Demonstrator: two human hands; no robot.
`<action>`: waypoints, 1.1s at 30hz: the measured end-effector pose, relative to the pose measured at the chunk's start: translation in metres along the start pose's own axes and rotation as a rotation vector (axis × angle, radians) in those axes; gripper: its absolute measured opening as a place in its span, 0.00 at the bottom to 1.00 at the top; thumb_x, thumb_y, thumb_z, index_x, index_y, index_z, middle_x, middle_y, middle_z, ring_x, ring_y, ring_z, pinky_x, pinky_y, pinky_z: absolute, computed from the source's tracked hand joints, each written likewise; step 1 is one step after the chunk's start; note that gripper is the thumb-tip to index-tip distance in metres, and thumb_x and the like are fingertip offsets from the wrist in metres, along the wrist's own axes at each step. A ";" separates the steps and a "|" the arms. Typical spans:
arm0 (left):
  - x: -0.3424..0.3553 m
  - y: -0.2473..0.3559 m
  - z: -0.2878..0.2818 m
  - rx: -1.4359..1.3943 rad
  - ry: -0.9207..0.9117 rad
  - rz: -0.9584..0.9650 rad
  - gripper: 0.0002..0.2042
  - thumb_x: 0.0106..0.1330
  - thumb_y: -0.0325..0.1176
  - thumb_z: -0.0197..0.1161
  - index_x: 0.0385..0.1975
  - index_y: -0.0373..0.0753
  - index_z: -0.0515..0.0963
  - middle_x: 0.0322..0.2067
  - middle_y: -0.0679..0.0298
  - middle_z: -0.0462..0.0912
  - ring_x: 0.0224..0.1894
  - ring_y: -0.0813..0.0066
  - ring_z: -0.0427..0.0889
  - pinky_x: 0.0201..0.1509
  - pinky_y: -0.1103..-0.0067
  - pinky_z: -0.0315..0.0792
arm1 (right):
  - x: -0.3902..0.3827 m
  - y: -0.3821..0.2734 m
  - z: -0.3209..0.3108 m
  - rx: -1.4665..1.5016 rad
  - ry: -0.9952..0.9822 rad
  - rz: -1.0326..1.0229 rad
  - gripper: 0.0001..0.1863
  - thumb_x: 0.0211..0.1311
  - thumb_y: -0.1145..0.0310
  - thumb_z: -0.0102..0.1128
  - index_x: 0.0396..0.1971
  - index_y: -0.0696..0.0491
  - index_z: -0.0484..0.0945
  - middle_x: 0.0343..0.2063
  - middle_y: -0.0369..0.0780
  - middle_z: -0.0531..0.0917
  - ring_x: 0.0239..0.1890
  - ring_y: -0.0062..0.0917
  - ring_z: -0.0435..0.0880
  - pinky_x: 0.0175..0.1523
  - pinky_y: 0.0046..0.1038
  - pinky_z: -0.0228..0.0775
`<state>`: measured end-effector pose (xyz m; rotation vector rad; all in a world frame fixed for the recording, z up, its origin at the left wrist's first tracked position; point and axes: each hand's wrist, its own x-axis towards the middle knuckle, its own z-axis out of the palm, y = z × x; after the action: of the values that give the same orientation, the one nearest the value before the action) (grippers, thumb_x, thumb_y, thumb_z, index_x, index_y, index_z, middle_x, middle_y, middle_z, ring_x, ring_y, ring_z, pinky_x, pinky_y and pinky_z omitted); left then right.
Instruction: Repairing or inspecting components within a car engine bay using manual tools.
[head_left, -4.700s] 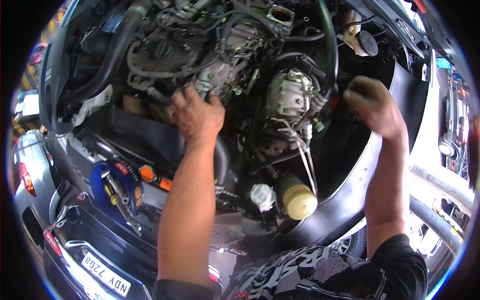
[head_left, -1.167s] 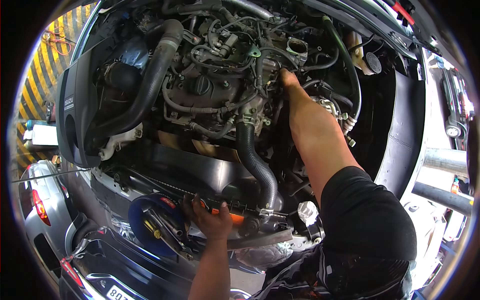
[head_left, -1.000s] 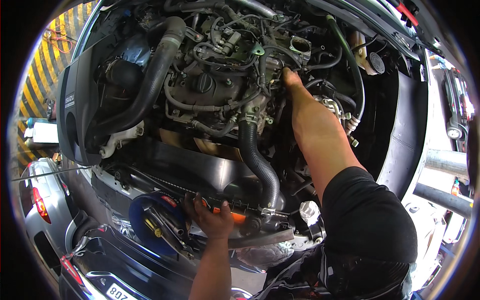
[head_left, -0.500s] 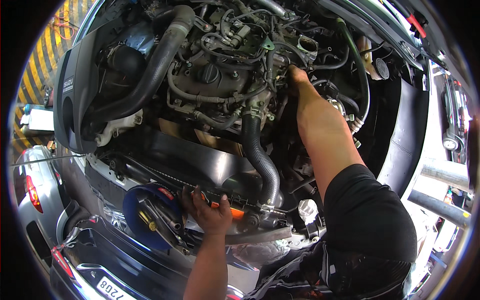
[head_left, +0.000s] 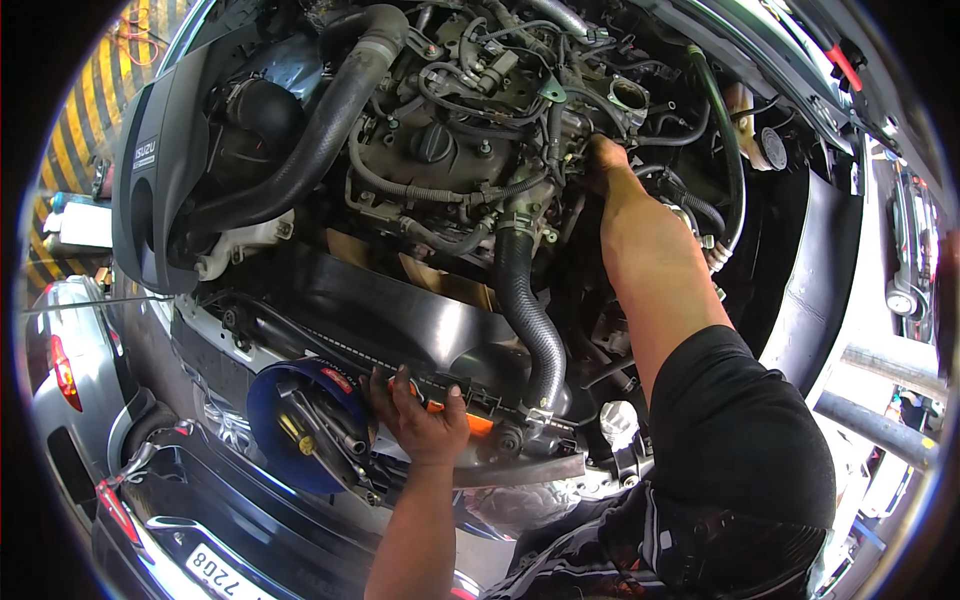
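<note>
My left hand (head_left: pixel 428 425) rests with fingers spread on the front edge of the engine bay, by an orange strip (head_left: pixel 478 426) along the black radiator top (head_left: pixel 345 352). Just left of it sits a round blue tray (head_left: pixel 262 440) holding metal tools (head_left: pixel 325 425). My right arm stretches deep into the bay, and my right hand (head_left: pixel 612 165) is down beside the engine (head_left: pixel 400 170). Its fingers are hidden among pipes and hoses, so what they touch does not show. A ribbed black hose (head_left: pixel 538 320) curves down between my arms from the engine to the radiator.
A thick black air hose (head_left: pixel 315 165) crosses the bay's left side. Beside it stands a dark plastic engine cover (head_left: pixel 150 185). An open metal port (head_left: pixel 629 94) is just beyond my right hand. A silver car (head_left: pixel 90 370) and a dark car (head_left: pixel 200 510) are close by.
The view has shifted slightly, so the engine sits a little further right in the picture. Both hands stay at about the same places.
</note>
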<state>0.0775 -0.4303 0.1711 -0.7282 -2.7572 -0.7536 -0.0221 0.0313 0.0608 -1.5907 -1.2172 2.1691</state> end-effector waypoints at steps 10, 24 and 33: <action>-0.001 -0.002 -0.001 0.021 -0.063 -0.051 0.35 0.61 0.54 0.60 0.57 0.30 0.64 0.59 0.38 0.61 0.64 0.38 0.57 0.66 0.49 0.53 | 0.003 -0.002 0.001 -0.013 0.028 0.076 0.16 0.58 0.64 0.50 0.44 0.52 0.77 0.43 0.44 0.79 0.45 0.39 0.79 0.50 0.51 0.71; 0.000 -0.003 -0.003 0.022 -0.045 -0.017 0.34 0.61 0.56 0.59 0.55 0.30 0.65 0.58 0.37 0.61 0.63 0.36 0.58 0.66 0.45 0.52 | 0.019 0.006 -0.003 0.067 -0.147 0.074 0.15 0.60 0.62 0.46 0.42 0.48 0.78 0.38 0.40 0.81 0.40 0.37 0.80 0.50 0.54 0.68; 0.001 -0.003 -0.005 -0.001 -0.041 -0.025 0.33 0.60 0.55 0.60 0.55 0.31 0.66 0.57 0.37 0.61 0.62 0.37 0.59 0.65 0.46 0.53 | -0.001 -0.003 0.000 -0.028 -0.159 0.131 0.16 0.62 0.58 0.44 0.42 0.47 0.79 0.36 0.39 0.83 0.39 0.35 0.81 0.46 0.48 0.70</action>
<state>0.0755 -0.4349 0.1741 -0.7190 -2.8072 -0.7535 -0.0225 0.0327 0.0636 -1.5769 -1.2233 2.4108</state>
